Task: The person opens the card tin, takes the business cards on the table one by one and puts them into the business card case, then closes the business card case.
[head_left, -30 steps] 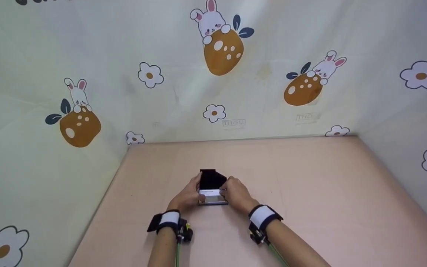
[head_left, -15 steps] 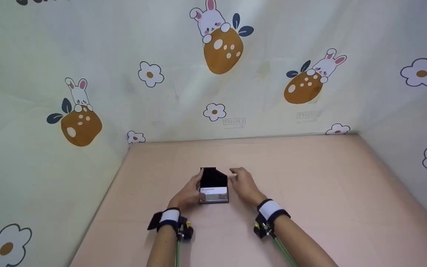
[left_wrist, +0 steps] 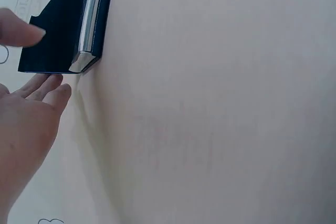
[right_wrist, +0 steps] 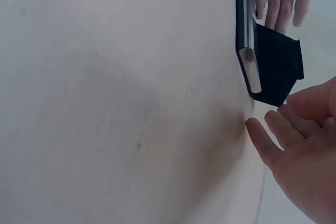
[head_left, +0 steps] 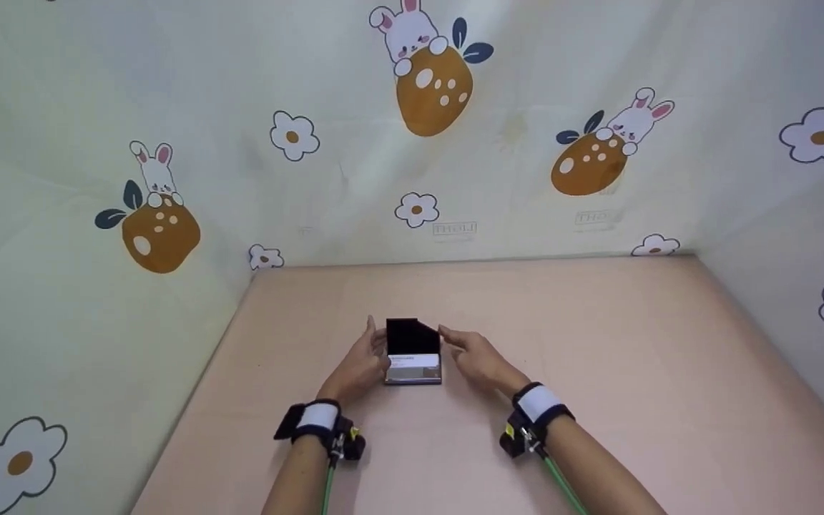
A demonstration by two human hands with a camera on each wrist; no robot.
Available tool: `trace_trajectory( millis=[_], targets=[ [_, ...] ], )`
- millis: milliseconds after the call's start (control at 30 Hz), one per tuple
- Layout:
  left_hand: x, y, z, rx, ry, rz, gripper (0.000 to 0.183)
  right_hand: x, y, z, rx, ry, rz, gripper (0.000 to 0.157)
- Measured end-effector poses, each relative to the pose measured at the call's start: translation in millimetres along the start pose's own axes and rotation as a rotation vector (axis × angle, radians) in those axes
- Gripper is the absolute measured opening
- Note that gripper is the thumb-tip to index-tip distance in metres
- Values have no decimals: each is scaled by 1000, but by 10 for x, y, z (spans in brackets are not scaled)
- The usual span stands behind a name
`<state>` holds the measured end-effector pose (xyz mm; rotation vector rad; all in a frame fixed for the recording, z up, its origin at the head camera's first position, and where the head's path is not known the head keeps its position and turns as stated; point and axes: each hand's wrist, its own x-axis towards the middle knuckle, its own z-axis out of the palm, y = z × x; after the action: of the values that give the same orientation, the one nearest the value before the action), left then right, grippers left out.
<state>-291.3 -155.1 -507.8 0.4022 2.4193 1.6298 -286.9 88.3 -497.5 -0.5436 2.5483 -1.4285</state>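
A card case with its dark flap raised stands on the table between both hands. A white printed strip shows at the flap's base, above the silver metal body. My left hand is at the case's left side. In the left wrist view its thumb overlaps the flap and its other fingers reach the lower edge; contact is unclear. My right hand is beside the flap's right edge, fingers loosely extended. In the right wrist view those fingertips are close to the flap, holding nothing.
The pink table spreads around the case. A pale curtain printed with rabbits and flowers encloses the back and sides. Each wrist bears a strapped camera, with a green cable along the right forearm.
My right hand has drawn away from the case's right side and its fingers have straightened. My left thumb has come off the case's front as that hand loosened.
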Motion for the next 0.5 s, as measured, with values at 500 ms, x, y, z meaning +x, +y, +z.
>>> trace_trajectory(
  millis=[500],
  targets=[
    [-317,57,3,70,-95,-37,71,-272,-76,-9,-189,-105,-64,67]
  ],
)
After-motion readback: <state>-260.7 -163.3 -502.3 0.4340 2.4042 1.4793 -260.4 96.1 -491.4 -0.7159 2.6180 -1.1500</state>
